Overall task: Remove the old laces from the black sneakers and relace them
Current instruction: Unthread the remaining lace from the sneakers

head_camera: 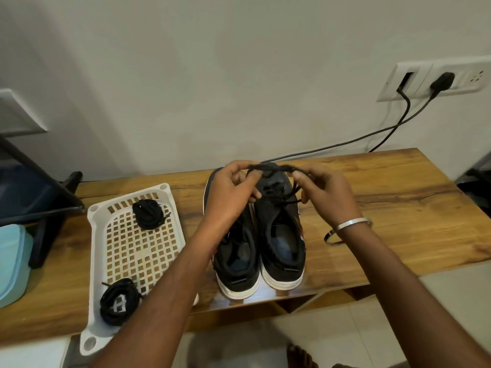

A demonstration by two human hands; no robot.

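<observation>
Two black sneakers with white soles stand side by side on the wooden table, heels toward me: the left sneaker and the right sneaker. Above the right sneaker's toe, my left hand and my right hand each pinch an end of its black lace, stretched between them. The lace still runs through the eyelets below. My left hand hides the front of the left sneaker.
A white slotted tray lies left of the sneakers with two coiled black laces, one at its far end and one at its near end. A black cable runs from the wall socket behind the shoes. A pale blue box sits far left.
</observation>
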